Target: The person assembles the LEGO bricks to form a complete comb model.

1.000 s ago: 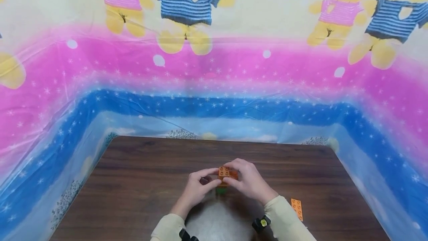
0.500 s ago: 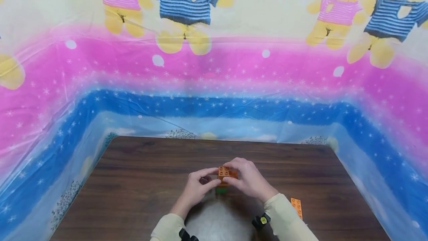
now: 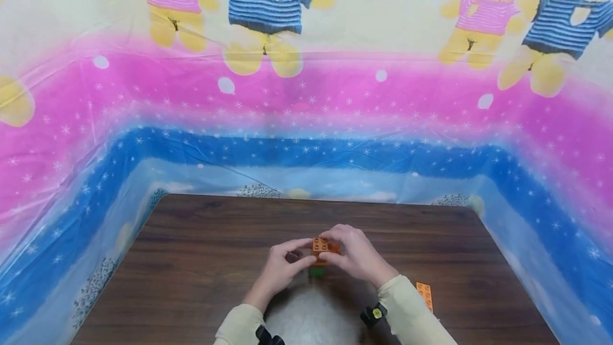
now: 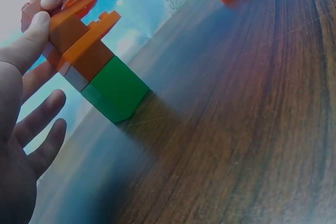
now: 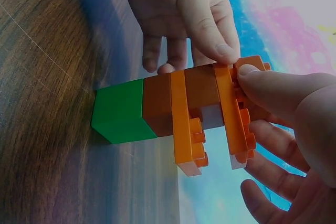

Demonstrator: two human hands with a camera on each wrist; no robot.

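A tower of toy building bricks stands upright on the table, its green brick (image 5: 118,111) at the bottom. Above that come brownish-orange bricks and two thin orange plates, which jut out to one side. The orange top brick (image 3: 320,244) shows its studs in the head view. With thumb and fingers my left hand (image 3: 283,268) grips the tower's upper part, its thumb at the higher plate (image 5: 233,114) in the right wrist view. My right hand (image 3: 354,254) pinches the top brick from the other side, thumb nearest me, partly covering it.
A loose orange plate (image 3: 424,296) with studs lies on the brown wooden table (image 3: 201,260), beside the right forearm. Behind the table hangs a printed cloth (image 3: 306,89) with teddy bears, folded round both sides.
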